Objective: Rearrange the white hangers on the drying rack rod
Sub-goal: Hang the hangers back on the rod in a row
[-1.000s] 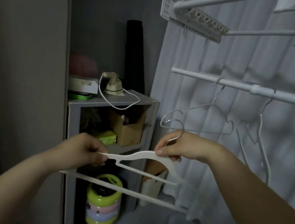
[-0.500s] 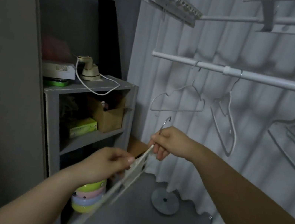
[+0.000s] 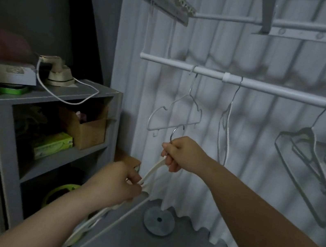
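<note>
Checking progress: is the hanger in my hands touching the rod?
Apart. The head view shows the hook of the held hanger well below the rod, a clear gap between them.

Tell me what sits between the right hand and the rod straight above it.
In the head view, a white hanger hanging from the rod lies between it and the right hand, just above the held hanger's hook.

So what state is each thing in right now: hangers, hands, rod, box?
held hanger, off the rod, tilted, gripped by both hands
left hand, pinching the hanger's lower arm
right hand, gripping it just below the hook
rod, level, carrying several hangers
leftmost hung hanger, hooked on the rod, bare
next hanger, hooked on, turned edge-on
cardboard box, top open
</note>
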The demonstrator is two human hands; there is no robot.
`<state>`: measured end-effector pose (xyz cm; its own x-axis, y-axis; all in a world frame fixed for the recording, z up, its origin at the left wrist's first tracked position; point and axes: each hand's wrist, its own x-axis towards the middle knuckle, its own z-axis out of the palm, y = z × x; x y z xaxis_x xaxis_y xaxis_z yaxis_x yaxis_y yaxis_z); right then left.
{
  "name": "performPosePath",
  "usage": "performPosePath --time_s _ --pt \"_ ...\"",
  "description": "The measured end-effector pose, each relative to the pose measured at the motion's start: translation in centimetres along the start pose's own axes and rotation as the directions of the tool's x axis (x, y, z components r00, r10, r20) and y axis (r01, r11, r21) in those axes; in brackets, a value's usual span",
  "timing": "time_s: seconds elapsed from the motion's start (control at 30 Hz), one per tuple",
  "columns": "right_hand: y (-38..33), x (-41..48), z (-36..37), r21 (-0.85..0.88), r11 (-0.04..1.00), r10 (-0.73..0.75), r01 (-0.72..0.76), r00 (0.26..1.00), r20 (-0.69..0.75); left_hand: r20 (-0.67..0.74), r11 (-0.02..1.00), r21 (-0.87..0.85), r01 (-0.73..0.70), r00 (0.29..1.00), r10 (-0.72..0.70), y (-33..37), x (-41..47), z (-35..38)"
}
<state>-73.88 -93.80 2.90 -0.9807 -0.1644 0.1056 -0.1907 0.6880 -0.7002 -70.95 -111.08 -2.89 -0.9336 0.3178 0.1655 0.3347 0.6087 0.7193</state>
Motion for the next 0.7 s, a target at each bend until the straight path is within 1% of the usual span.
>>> performPosePath --time_s 0.1,0.17,0.23,0.27,0.3,0.33,0.37,0.4,0.43,0.47,0.5,0.57,0.6,0.63,0.7 --pt "0.7 1.7 -2.4 -0.069 0.996 -0.054 0.051 0.998 -0.042 -0.028 0.999 0.027 -0.033 0.999 0.034 0.9 2.6 0.4" --pt "0.9 2.8 -4.4 -0.084 0.99 -0.119 0.11 0.987 -0.108 -0.04 0.999 -0.013 -0.037 0.999 0.037 1.5 4.6 0.3" --pt "1.2 3.7 -6.5 -0.069 0.982 -0.187 0.177 0.962 -0.197 -0.057 0.999 -0.026 -0.037 0.998 0.036 2.3 6.8 0.2" --pt "1.4 4.2 -7.6 -0.089 0.97 -0.242 0.226 0.93 -0.278 -0.075 0.999 -0.032 -0.036 0.997 0.034 2.8 7.8 0.1" --pt "1.5 4.5 -8.7 -0.142 0.951 -0.31 0.276 0.867 -0.391 -0.098 0.998 -0.046 -0.043 0.994 0.038 3.2 8.8 0.2" --pt "1.7 4.8 -9.8 -0.233 0.921 -0.388 0.312 0.766 -0.512 -0.124 0.996 -0.063 -0.056 0.991 0.048 3.6 9.7 0.3" --pt "1.8 5.2 -11.1 -0.348 0.88 -0.473 0.323 0.643 -0.602 -0.147 0.994 -0.081 -0.067 0.988 0.055 4.0 10.7 0.4" --pt "2.0 5.8 -12.4 -0.456 0.838 -0.543 0.298 0.534 -0.649 -0.162 0.992 -0.103 -0.071 0.985 0.053 4.3 11.5 0.5" --pt "2.3 6.6 -13.9 -0.53 0.813 -0.575 0.241 0.479 -0.664 -0.172 0.99 -0.122 -0.071 0.984 0.049 4.5 12.3 0.7" --pt "2.8 7.5 -15.3 -0.568 0.806 -0.569 0.165 0.479 -0.668 -0.176 0.989 -0.128 -0.07 0.983 0.047 4.8 13.0 0.8" --pt "3.2 8.3 -16.7 -0.584 0.808 -0.529 0.072 0.523 -0.668 -0.176 0.99 -0.119 -0.071 0.983 0.049 5.1 13.6 0.9" --pt "4.1 10.0 -18.9 -0.623 0.776 -0.444 -0.099 0.616 -0.65 -0.181 0.993 -0.072 -0.088 0.981 0.074 5.7 14.7 1.1" --pt "4.5 10.7 -19.6 -0.639 0.757 -0.418 -0.139 0.649 -0.636 -0.186 0.994 -0.042 -0.102 0.978 0.092 6.1 15.1 1.2" --pt "4.9 11.3 -20.1 -0.647 0.747 -0.402 -0.15 0.673 -0.62 -0.195 0.994 -0.014 -0.111 0.975 0.106 6.5 15.5 1.2" --pt "5.2 11.9 -20.3 -0.663 0.735 -0.397 -0.142 0.704 -0.59 -0.222 0.992 0.028 -0.121 0.967 0.124 7.4 16.5 1.0"
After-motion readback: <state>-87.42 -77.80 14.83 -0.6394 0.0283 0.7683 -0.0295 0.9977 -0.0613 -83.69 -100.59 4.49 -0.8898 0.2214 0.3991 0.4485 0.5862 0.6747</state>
